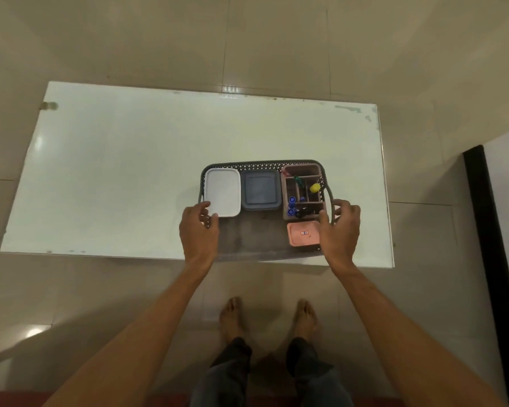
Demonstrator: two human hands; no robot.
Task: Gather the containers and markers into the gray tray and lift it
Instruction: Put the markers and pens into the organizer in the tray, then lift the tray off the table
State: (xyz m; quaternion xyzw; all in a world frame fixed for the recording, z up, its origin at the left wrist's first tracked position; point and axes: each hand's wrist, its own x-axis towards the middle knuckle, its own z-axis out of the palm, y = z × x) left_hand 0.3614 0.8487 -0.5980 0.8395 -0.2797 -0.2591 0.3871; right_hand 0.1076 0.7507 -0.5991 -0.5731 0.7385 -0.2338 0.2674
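The gray tray sits on the white table near its front edge. Inside it lie a white lidded container, a dark gray lidded container, a pink divided organizer with several markers standing in it, and a small pink container. My left hand curls around the tray's left handle. My right hand curls around the right handle. Whether the tray's base is off the table I cannot tell.
The white table spreads wide to the left and behind the tray. Its front edge runs just below the tray. A dark-edged panel stands at the right. My bare feet are on the tiled floor below.
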